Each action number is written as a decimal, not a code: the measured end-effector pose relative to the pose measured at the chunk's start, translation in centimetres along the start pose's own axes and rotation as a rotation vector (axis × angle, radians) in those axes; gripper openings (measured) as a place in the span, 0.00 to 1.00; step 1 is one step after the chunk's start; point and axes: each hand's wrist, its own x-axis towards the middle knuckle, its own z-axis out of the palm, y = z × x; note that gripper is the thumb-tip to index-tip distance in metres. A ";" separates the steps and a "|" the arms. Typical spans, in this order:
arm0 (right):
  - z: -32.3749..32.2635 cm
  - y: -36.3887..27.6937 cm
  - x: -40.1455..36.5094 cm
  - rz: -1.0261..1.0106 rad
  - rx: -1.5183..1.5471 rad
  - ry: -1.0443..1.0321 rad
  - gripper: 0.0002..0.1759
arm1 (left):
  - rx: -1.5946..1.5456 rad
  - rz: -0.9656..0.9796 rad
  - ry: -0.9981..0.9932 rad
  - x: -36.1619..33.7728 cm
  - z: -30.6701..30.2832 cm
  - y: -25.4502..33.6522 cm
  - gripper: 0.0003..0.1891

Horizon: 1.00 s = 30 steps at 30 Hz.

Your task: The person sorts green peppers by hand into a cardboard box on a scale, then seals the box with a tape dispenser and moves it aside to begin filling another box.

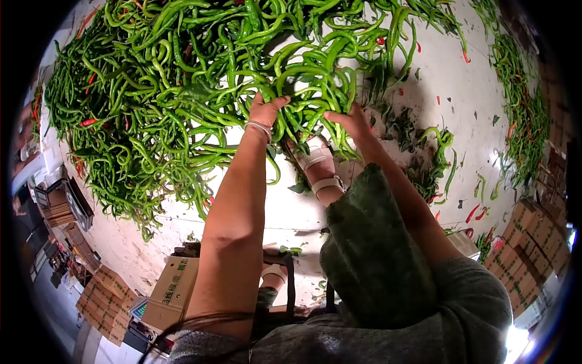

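Note:
A wide heap of long, curled green chili peppers [163,79] covers the floor in front of me. My left hand [267,112], with a bracelet at its wrist, is closed at the near edge of the heap, its thumb lying over the peppers and its fingers hidden among them. From the other side, my right hand [351,123] grips the same bunch of chili peppers [312,100], thumb pointing left and the other fingers mostly covered. The bunch sits between both hands, just beyond my sandalled foot [318,161].
Cardboard boxes stand at the lower left [173,291] and a stack of boxes [524,249] at the right. Another band of peppers [518,109] runs along the right side. Leaves and red chili peppers [473,213] are scattered over the pale floor [291,212].

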 end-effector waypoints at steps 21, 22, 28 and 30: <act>4.4 -13.9 -6.7 0.147 0.228 -0.182 0.39 | -0.460 -0.107 -0.369 -7.1 -1.0 2.0 0.31; 4.7 -14.9 -7.2 0.061 0.264 -0.225 0.38 | -0.449 -0.041 -0.323 -8.1 -1.3 2.2 0.32; 8.3 -22.0 -13.0 -0.260 0.257 -0.493 0.42 | -0.640 0.322 -0.309 -19.4 -3.5 7.9 0.34; 9.5 -25.7 -15.2 -0.349 0.136 -0.571 0.42 | -0.701 0.420 -0.311 -23.1 -5.0 9.9 0.35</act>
